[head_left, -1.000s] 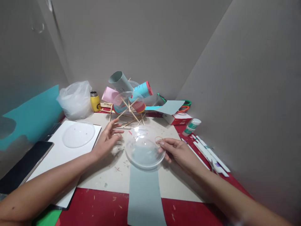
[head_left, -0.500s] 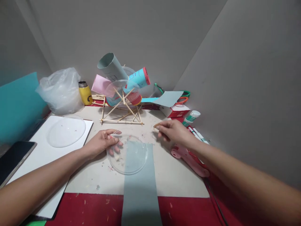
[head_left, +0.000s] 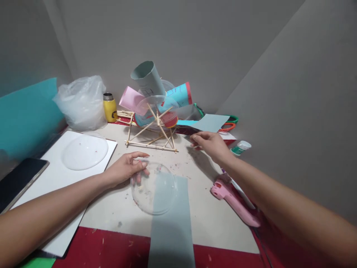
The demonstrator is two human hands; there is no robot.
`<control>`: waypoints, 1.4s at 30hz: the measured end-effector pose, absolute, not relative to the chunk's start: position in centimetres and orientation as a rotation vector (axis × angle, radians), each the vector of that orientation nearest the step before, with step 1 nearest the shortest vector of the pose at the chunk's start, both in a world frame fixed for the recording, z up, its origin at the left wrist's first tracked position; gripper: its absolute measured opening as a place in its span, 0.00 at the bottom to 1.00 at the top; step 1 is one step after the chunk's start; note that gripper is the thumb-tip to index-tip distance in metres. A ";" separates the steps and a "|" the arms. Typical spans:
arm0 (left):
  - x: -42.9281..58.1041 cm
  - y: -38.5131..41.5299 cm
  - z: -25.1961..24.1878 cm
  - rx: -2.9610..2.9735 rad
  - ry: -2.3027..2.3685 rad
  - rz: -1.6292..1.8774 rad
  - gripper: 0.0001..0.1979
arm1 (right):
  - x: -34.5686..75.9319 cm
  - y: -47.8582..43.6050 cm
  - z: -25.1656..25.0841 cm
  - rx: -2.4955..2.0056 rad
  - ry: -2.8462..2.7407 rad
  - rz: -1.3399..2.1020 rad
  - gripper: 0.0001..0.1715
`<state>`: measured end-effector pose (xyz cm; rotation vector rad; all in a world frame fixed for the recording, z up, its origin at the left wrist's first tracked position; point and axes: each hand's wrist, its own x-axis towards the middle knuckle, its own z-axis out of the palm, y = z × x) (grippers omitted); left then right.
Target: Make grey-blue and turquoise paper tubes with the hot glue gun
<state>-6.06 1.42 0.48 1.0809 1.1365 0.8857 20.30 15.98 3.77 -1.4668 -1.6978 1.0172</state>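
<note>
Beside stick frame (head_left: 158, 118), right hand (head_left: 211, 144) now closer to rear grey paper (head_left: 212, 122), hold unclear, left hand (head_left: 124, 169) gripping clear lid (head_left: 154, 189)

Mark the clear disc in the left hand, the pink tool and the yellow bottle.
Clear disc (head_left: 154, 188): head view, middle of its face.
Pink tool (head_left: 236, 207): head view, middle of its body.
Yellow bottle (head_left: 109, 110): head view, front of its body.

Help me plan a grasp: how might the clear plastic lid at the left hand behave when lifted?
The lid is probably light, looking thin and see-through. It likely keeps its shape: its outline looks round beside the left hand. Its smooth surface may slip.
</note>
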 end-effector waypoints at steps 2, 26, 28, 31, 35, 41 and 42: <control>-6.0 1.4 0.4 1.055 1.093 0.888 0.25 | 20.1 12.8 4.6 -1.364 -1.791 1.023 0.08; -5.4 0.5 0.3 1.114 0.950 0.864 0.12 | 11.6 4.1 2.5 -0.918 -2.187 1.041 0.10; -5.4 0.6 0.3 1.076 0.973 0.852 0.14 | 12.3 4.1 3.1 -0.904 -2.087 1.185 0.11; -5.5 0.8 0.3 1.034 1.022 0.830 0.17 | 13.6 4.0 4.0 -0.910 -1.857 1.360 0.12; -5.6 0.9 0.3 1.037 1.016 0.759 0.15 | 14.7 3.0 3.7 -0.943 -1.983 1.348 0.11; -5.4 0.6 0.7 1.054 1.055 0.674 0.11 | 14.5 1.7 1.4 -0.641 -2.674 0.724 0.11; -5.4 0.5 0.8 1.059 1.065 0.668 0.10 | 14.3 1.6 1.3 -0.614 -2.748 0.621 0.11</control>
